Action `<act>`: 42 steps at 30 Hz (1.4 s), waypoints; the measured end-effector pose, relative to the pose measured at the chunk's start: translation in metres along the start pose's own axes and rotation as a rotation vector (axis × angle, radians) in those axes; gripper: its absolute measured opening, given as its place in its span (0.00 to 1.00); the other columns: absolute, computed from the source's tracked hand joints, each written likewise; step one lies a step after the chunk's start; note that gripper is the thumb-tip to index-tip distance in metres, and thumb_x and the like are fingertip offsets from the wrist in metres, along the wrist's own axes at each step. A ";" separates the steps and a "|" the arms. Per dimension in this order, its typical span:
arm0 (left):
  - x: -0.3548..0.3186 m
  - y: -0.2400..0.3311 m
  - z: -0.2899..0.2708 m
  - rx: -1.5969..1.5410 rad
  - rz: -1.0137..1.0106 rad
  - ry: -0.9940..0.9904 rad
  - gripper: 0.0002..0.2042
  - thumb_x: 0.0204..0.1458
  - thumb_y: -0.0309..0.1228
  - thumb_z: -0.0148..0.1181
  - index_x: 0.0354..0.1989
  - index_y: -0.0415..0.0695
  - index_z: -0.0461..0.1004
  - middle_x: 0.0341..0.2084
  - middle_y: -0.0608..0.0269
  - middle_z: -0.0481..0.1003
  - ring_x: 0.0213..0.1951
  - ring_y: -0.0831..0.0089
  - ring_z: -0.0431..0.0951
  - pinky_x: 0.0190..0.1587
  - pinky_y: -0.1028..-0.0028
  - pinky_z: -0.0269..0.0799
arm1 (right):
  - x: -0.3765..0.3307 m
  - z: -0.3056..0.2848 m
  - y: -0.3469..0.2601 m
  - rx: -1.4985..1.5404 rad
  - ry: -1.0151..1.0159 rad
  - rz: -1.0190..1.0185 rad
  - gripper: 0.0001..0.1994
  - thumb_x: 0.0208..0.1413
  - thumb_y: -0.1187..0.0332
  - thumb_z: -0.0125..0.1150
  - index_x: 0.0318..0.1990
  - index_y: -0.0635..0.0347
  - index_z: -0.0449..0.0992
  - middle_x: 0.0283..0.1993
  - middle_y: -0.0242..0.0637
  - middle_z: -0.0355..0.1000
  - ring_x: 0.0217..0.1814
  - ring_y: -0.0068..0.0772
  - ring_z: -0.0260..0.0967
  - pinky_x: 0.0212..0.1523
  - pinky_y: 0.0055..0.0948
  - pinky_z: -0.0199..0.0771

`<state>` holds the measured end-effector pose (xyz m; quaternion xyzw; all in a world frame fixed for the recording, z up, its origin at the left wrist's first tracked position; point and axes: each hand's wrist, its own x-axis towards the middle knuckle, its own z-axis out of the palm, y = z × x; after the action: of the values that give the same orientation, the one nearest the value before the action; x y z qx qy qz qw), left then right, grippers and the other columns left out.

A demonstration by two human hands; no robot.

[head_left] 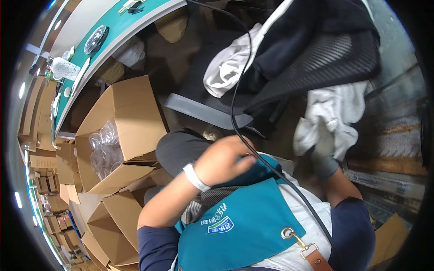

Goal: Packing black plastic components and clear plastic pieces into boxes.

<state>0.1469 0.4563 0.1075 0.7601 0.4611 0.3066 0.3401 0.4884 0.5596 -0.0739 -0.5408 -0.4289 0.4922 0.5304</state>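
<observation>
My left hand (228,158), bare with a white wristband (195,177), is over my lap beside a black cable (234,97). Its fingers curl away and are blurred, so their grip cannot be made out. On the other side, my right hand (324,147) wears a greyish glove with a dark cuff. It is closed on a bunch of white cloth (337,106), glove-like in shape, that hangs below the chair's black mesh back (325,58). The cloth partly hides its fingers. A teal apron (239,221) with a brown strap (316,258) covers my front.
An open cardboard box (140,117) with clear plastic items (106,149) stands left, beside other open boxes (122,226). A green-topped table (108,18) runs along the far left. White fabric (230,65) drapes over the chair. Rusty metalwork (384,144) lines the right.
</observation>
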 end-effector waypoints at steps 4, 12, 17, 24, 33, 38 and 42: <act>0.011 -0.040 -0.083 0.207 -0.311 0.126 0.05 0.50 0.26 0.56 0.29 0.38 0.77 0.29 0.53 0.75 0.35 0.55 0.77 0.41 0.64 0.73 | 0.034 0.014 -0.036 0.645 -0.222 0.241 0.13 0.69 0.60 0.48 0.47 0.59 0.73 0.38 0.33 0.71 0.36 0.27 0.71 0.39 0.27 0.74; 0.136 -0.201 -0.121 0.509 -0.682 -0.055 0.35 0.48 0.57 0.63 0.51 0.34 0.75 0.53 0.37 0.73 0.56 0.49 0.74 0.59 0.65 0.68 | 0.021 -0.015 0.056 -0.038 -0.402 -0.223 0.15 0.66 0.65 0.54 0.55 0.63 0.69 0.50 0.36 0.71 0.52 0.30 0.71 0.48 0.29 0.74; 0.170 -0.230 -0.086 0.523 -0.637 -0.340 0.30 0.53 0.52 0.57 0.49 0.32 0.77 0.43 0.41 0.79 0.44 0.50 0.81 0.48 0.64 0.76 | -0.062 -0.021 0.041 -0.392 -0.248 -0.163 0.17 0.64 0.65 0.55 0.57 0.62 0.67 0.54 0.41 0.69 0.57 0.33 0.69 0.49 0.31 0.76; 0.118 -0.133 -0.104 0.502 -0.222 -0.819 0.15 0.55 0.35 0.54 0.42 0.39 0.82 0.37 0.46 0.81 0.42 0.54 0.81 0.47 0.63 0.74 | -0.074 0.097 -0.051 0.246 -0.053 0.574 0.18 0.64 0.65 0.55 0.57 0.63 0.68 0.55 0.43 0.69 0.57 0.34 0.69 0.50 0.30 0.75; 0.198 -0.257 -0.119 0.328 -0.595 0.011 0.26 0.53 0.49 0.59 0.48 0.35 0.77 0.47 0.43 0.78 0.53 0.51 0.77 0.56 0.63 0.70 | -0.046 0.085 0.001 -0.353 -0.354 0.491 0.11 0.60 0.69 0.58 0.46 0.66 0.76 0.45 0.40 0.75 0.48 0.34 0.74 0.49 0.32 0.73; 0.226 -0.259 -0.074 0.231 -0.849 -0.071 0.38 0.46 0.50 0.64 0.55 0.25 0.70 0.56 0.41 0.72 0.59 0.50 0.72 0.62 0.66 0.67 | 0.058 -0.064 0.037 -0.469 -0.340 0.301 0.10 0.60 0.70 0.59 0.45 0.66 0.76 0.43 0.39 0.75 0.45 0.34 0.74 0.46 0.31 0.73; 0.228 -0.235 -0.070 -0.010 -0.700 -0.227 0.37 0.45 0.46 0.65 0.58 0.27 0.68 0.59 0.43 0.71 0.57 0.54 0.74 0.59 0.68 0.69 | 0.107 -0.189 0.056 -0.556 -0.287 0.155 0.09 0.60 0.70 0.59 0.43 0.66 0.76 0.42 0.39 0.76 0.43 0.34 0.74 0.44 0.31 0.72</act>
<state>0.0648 0.7608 -0.0050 0.5839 0.6509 0.0876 0.4772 0.6879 0.6327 -0.1470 -0.6212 -0.5749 0.4663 0.2573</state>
